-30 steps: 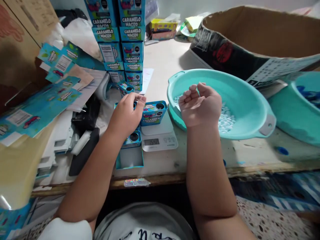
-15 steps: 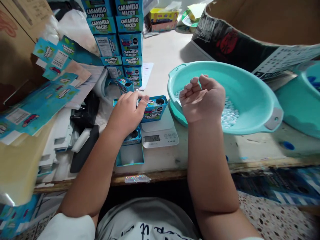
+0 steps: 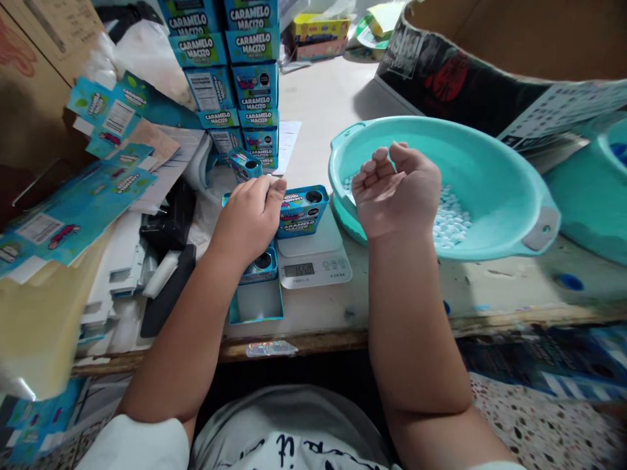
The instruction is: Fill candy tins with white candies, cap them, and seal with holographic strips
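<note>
Head camera view: left hand (image 3: 252, 219) half-curled, its grip hidden, beside the caramel box (image 3: 300, 223) upright on the digital scale (image 3: 316, 266); right hand (image 3: 399, 192) cupped palm-up over the turquoise basin (image 3: 494, 186), contents unclear. A left-hand nudge could tip the box or skew the reading.

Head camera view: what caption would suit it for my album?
Left hand beside a blue box on a scale, right hand over a teal basin.

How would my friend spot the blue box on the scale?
Find the big turquoise tub with small, pale pieces inside. Just left is a white scale with a number screen. The blue box stands on it, while its lookalike neighbours are off it.
</note>
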The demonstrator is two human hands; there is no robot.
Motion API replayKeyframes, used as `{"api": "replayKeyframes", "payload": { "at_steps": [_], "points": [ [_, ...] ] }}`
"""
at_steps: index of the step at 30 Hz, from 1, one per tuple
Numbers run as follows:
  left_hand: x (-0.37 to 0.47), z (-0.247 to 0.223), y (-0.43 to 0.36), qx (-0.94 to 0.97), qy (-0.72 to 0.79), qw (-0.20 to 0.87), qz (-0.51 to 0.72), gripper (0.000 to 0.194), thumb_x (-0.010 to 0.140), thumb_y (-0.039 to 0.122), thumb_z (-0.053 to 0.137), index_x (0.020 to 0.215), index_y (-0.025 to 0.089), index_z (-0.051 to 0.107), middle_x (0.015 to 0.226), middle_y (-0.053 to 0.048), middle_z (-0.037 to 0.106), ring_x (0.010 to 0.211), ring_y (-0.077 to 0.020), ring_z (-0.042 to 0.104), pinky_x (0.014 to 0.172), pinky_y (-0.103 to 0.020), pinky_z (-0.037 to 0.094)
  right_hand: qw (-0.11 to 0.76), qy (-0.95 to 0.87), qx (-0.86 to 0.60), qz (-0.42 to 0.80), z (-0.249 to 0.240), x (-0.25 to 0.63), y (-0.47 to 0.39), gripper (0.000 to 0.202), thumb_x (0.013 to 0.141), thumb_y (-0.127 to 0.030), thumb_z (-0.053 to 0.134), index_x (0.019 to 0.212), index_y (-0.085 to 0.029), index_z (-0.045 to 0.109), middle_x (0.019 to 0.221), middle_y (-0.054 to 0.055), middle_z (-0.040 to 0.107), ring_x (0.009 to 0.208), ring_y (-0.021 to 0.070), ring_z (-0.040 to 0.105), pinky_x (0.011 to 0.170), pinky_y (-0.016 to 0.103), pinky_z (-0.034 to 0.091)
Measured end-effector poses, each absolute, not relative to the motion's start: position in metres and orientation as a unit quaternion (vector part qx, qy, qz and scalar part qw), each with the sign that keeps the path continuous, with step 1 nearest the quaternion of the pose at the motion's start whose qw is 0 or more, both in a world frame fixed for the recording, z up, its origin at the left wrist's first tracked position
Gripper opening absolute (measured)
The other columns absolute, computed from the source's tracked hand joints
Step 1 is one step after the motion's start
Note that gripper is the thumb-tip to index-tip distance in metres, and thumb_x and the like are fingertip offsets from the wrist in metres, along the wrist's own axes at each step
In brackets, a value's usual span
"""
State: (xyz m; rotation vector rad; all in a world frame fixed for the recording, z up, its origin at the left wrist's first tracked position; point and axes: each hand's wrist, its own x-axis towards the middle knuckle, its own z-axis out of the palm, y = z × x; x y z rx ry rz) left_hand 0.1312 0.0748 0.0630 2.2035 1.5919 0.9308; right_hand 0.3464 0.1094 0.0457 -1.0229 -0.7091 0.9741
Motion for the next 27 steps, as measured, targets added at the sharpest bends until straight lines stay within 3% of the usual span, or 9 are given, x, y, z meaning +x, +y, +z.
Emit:
{"api": "replayKeyframes", "payload": {
  "at_steps": [19,27],
  "points": [
    [0.131,0.062,0.076,0.759,0.546,0.138,0.328,0.037,0.108,0.045,0.037,0.091,0.023,0.062,0.097,-0.007,0.071,0.102,-0.0249,0.065,0.097,-0.039,0.049,0.703,-0.328,-0.451,0.442,0.044,0.35,0.11,0.019,0.086,-0.043,0.062,0.078,-0.025,0.058,0.092,0.001,0.071,0.088,0.0175,0.07,0.072,0.032,0.056],
    [0.134,0.064,0.074,0.753,0.555,0.146,0.324,0.035,0.108,0.041,0.038,0.091,0.022,0.061,0.098,-0.009,0.071,0.102,-0.0255,0.066,0.096,-0.039,0.05,0.708,-0.385,-0.462,0.37,0.065,0.325,0.092,0.011,0.086,-0.037,0.059,0.083,-0.026,0.057,0.093,0.001,0.07,0.085,0.0158,0.068,0.077,0.032,0.052]
  ]
}}
